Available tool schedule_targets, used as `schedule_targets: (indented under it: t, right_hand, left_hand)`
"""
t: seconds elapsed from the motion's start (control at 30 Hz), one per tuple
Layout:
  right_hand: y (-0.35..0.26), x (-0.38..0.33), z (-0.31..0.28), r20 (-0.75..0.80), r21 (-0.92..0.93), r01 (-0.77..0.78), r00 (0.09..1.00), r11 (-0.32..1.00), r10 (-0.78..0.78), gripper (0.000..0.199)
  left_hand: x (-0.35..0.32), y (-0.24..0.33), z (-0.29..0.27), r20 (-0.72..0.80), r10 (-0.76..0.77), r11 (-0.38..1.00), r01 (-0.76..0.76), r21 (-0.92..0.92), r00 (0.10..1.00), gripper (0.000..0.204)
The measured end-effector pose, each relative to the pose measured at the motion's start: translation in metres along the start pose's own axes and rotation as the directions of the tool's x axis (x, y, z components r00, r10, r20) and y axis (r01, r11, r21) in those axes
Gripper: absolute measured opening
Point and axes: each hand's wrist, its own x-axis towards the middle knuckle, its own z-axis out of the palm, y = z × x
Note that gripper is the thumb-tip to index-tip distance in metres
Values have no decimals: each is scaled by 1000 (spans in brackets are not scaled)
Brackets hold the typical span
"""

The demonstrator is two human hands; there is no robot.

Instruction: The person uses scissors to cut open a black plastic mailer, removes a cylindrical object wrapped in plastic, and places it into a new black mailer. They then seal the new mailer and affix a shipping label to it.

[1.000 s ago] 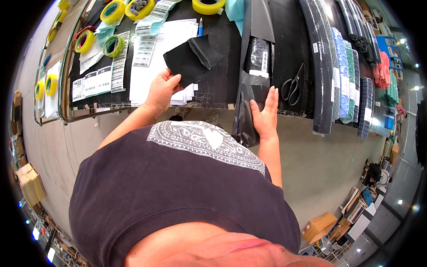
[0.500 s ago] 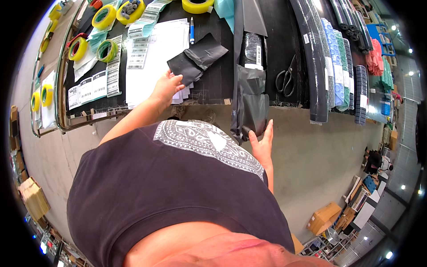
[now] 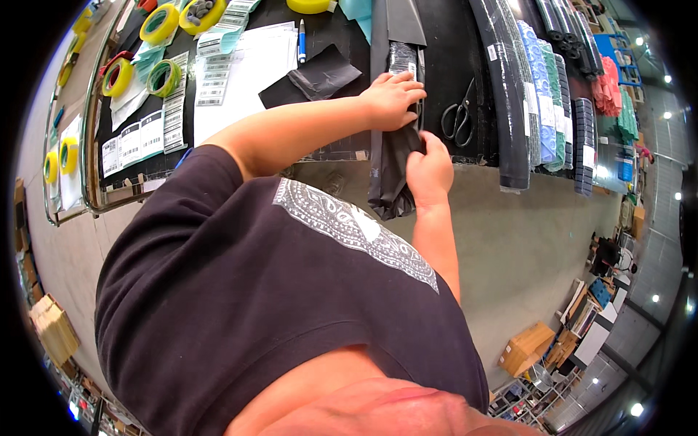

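Observation:
A long roll [image 3: 402, 58] with a white label lies in black plastic film [image 3: 392, 174] on the black worktable, the film hanging past its front edge. My left hand [image 3: 392, 100] reaches across and presses down over the wrapped roll, its fingers together and curved over the right side. Just below it, my right hand [image 3: 429, 171] is closed on the film's right edge, fingertips partly hidden. A loose black plastic piece [image 3: 323, 73] lies left of the roll, on white paper sheets [image 3: 233, 102]. Black-handled scissors [image 3: 458, 120] rest to the right.
Yellow tape rolls [image 3: 158, 25], label strips [image 3: 174, 109] and a blue pen [image 3: 302, 42] lie on the left of the table. Wrapped rolls [image 3: 502, 94] stand along the right, some overhanging the edge. A cardboard box [image 3: 527, 347] sits on the floor at right.
My left hand has let go of the loose black piece and moved right onto the roll. My right hand has moved up along the film and closed on its edge. The film is now folded over.

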Motion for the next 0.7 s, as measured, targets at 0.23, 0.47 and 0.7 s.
schedule_targets:
  t: [0.23, 0.47, 0.7]
  right_hand:
    - [77, -23, -35, -104, 770, -41, 977, 637, 187, 25]
    - [86, -40, -47, 38, 917, -144, 960, 372, 278, 26]
    - [80, 21, -25, 274, -16, -153, 950, 988, 151, 65]
  left_hand:
    - [-22, -7, 11, -20, 15, 958, -9, 288, 1000, 55]
    - [-29, 7, -7, 40, -10, 957, -2, 291, 999, 58]
    - [8, 71, -22, 154, -242, 912, 171, 373, 958, 97]
